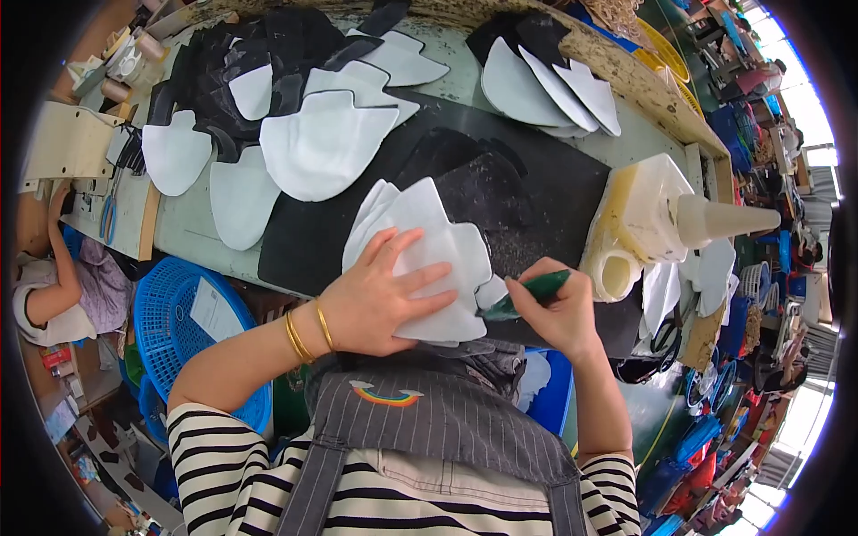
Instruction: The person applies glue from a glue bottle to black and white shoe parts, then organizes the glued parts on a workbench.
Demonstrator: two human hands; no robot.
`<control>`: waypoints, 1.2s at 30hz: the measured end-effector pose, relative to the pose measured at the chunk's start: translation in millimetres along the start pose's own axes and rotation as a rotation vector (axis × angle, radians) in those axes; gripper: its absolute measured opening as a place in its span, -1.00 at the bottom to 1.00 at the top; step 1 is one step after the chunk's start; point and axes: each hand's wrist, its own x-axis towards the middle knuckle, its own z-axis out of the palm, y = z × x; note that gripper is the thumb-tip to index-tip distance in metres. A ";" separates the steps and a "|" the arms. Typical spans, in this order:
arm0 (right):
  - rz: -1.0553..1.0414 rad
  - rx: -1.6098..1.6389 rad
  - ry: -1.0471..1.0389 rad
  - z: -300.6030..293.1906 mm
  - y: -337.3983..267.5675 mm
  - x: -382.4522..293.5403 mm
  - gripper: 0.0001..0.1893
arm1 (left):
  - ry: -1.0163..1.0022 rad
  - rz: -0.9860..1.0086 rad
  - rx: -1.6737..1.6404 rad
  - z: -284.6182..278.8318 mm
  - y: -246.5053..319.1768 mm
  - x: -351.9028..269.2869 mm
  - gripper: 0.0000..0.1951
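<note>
My left hand [392, 298] lies with its fingers spread on a stack of white shaped fabric pieces [429, 214], pressing it on a black mat [563, 181]. In my right hand [556, 308] is a green brush or similar tool [529, 295], gripped between thumb and fingers, with its tip at the notched right edge of the stack. Black fabric pieces [482, 187] lie just beyond the stack. To the right of my right hand, a translucent plastic bottle [637, 208] with a long cone nozzle lies on its side, yellowish residue inside.
More white pieces [328, 147] and a heap of black pieces [228, 74] cover the far left; another pile of white pieces [529, 87] lies at the far right. A blue plastic basket [181, 321] stands below the left table edge. A co-worker [53, 288] is at far left, near blue-handled scissors [108, 218].
</note>
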 end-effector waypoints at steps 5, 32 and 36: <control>-0.112 -0.060 -0.003 5.8 1.8 -15.9 -0.88 | 0.052 0.030 0.015 1.5 -3.7 -0.1 -0.32; -0.269 -0.377 -0.134 -6.2 -1.6 162.8 -0.73 | -0.001 0.020 -0.125 -10.8 -7.0 -3.0 -0.39; -0.326 -0.272 0.232 -40.2 -7.2 115.5 -0.78 | 0.248 0.052 -0.274 -16.7 -0.2 -7.9 -0.47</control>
